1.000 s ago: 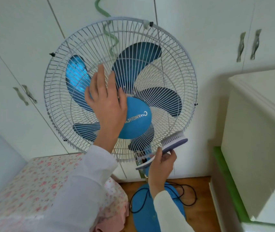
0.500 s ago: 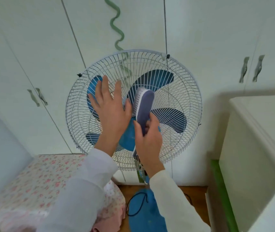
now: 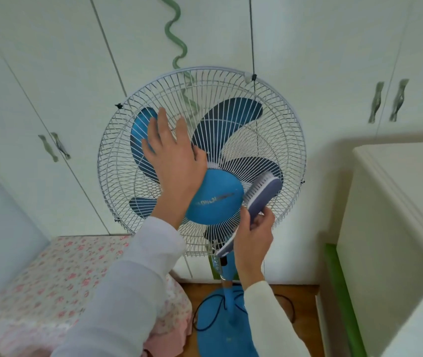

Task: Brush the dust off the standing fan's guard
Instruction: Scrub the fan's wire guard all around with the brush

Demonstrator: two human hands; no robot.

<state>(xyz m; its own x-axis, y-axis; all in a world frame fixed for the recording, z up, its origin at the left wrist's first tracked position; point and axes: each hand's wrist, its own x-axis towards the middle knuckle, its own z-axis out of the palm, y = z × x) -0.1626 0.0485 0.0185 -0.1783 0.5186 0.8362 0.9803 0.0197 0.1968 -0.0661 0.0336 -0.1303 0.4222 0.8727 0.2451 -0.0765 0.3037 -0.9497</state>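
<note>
A standing fan with a white wire guard (image 3: 277, 119), blue blades and a blue centre cap (image 3: 215, 199) faces me in the middle of the view. My left hand (image 3: 174, 155) lies flat on the guard, upper left of the cap, fingers spread. My right hand (image 3: 254, 235) grips the handle of a purple-backed brush (image 3: 263, 194) with white bristles. The brush head rests against the guard just right of the cap, bristles turned toward the wires.
White wardrobe doors with green handles (image 3: 388, 103) stand behind the fan. A floral-covered surface (image 3: 58, 274) lies at lower left. A cream cabinet (image 3: 395, 210) with green edging stands at right. The blue fan base (image 3: 220, 328) and a black cord (image 3: 205, 313) sit on the wooden floor.
The brush has swept down from above the centre cap to the guard's lower right. My left hand has stayed flat on the guard. The view has pulled back a little.
</note>
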